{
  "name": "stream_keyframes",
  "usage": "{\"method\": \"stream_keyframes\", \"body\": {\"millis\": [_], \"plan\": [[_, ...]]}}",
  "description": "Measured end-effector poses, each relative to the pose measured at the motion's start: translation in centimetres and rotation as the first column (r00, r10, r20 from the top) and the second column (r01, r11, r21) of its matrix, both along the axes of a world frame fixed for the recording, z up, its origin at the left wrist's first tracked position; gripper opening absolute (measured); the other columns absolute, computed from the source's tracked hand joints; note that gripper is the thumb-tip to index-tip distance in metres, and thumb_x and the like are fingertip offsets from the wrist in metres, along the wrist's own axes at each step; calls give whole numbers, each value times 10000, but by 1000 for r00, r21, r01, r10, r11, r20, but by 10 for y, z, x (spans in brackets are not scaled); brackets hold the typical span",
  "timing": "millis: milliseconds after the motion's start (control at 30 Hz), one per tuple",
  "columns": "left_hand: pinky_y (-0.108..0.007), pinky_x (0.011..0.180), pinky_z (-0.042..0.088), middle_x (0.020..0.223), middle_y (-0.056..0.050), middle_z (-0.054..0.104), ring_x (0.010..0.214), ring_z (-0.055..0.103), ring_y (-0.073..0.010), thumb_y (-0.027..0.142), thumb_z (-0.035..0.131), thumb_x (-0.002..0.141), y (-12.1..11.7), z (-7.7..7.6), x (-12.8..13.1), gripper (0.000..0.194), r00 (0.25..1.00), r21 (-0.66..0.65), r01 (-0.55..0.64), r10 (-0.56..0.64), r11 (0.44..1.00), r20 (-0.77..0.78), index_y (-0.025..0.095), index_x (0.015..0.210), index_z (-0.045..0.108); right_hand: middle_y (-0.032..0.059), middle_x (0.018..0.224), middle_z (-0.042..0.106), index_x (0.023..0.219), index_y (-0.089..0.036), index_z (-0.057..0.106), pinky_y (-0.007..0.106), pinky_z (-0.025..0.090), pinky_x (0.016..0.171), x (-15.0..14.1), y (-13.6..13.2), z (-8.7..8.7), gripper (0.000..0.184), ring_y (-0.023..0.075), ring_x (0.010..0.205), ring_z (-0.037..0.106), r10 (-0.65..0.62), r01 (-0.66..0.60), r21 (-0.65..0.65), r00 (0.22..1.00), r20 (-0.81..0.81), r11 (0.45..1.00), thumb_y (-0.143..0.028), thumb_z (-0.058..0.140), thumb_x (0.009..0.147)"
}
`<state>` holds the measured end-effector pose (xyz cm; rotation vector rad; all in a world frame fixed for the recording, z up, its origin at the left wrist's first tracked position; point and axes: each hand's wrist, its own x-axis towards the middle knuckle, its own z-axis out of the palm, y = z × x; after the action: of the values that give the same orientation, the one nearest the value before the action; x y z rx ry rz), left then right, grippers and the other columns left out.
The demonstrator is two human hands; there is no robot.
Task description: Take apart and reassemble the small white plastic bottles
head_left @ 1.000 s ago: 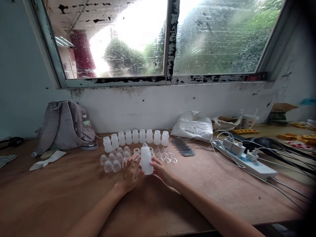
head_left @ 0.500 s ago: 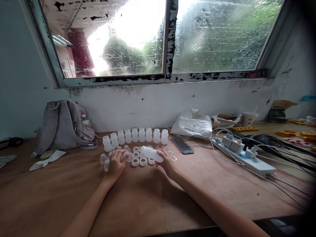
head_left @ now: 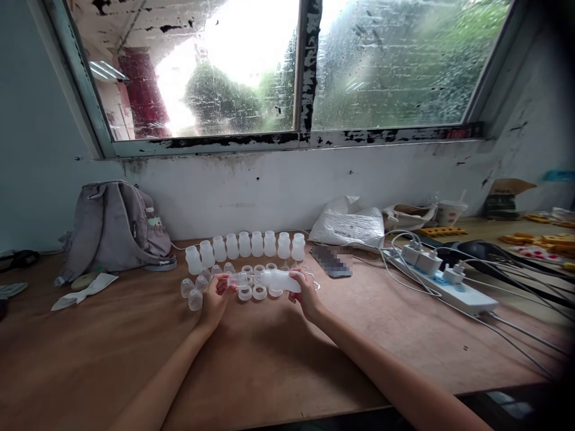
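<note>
Our right hand (head_left: 306, 294) grips the base of a frosted white, waisted plastic bottle (head_left: 282, 281), held sideways above the bench (head_left: 269, 365). Its long axis points toward our left hand (head_left: 216, 299), which pinches a clear, domed plastic cap (head_left: 234, 280) near the bottle's narrow end; contact is unclear.

1. Behind the right hand (head_left: 306, 293), clear rings (head_left: 317, 286): partly hidden.
2. Right of that hand, a phone (head_left: 330, 262): pixelated.
3. In the left hand (head_left: 216, 300), a clear cap (head_left: 234, 280): one end covered.
</note>
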<state>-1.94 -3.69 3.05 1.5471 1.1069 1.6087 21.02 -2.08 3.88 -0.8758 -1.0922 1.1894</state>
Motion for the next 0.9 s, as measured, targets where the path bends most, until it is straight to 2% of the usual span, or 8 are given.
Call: {"method": "stream_keyframes", "body": {"millis": [167,367,633,900], "plan": [[-334,737,492,842,-54,611,815,604,-197,397,602,675,0,-2,1,359,999,0,2,-2,1000,-37,158,914,482,-34,645,471,771,-188,463,167,272,316,0,0,2,191,48,400,393,9,-10,7,999,32,1000,-356,515,695],[-319,719,495,827,-61,615,795,604,-195,382,612,669,-2,-6,7,348,994,-10,36,-37,999,-102,153,902,492,-24,657,479,792,-184,459,162,272,321,-5,-9,5,202,76,453,458,73,-75,25,994,86,997,-352,519,696],[-319,674,512,780,-48,628,738,626,-194,410,618,655,-6,-7,15,360,993,-68,119,-120,990,0,152,860,472,-21,664,478,795,-192,453,163,280,333,-7,-12,5,188,92,491,471,94,-98,27,988,123,995,-351,510,712],[-284,630,505,720,-15,617,691,632,-182,419,600,672,-10,-3,17,318,993,-104,114,-117,988,-25,162,796,457,-21,684,460,805,-211,457,170,309,351,-7,-14,2,175,85,498,434,81,-91,51,982,169,995,-352,516,720]]}}
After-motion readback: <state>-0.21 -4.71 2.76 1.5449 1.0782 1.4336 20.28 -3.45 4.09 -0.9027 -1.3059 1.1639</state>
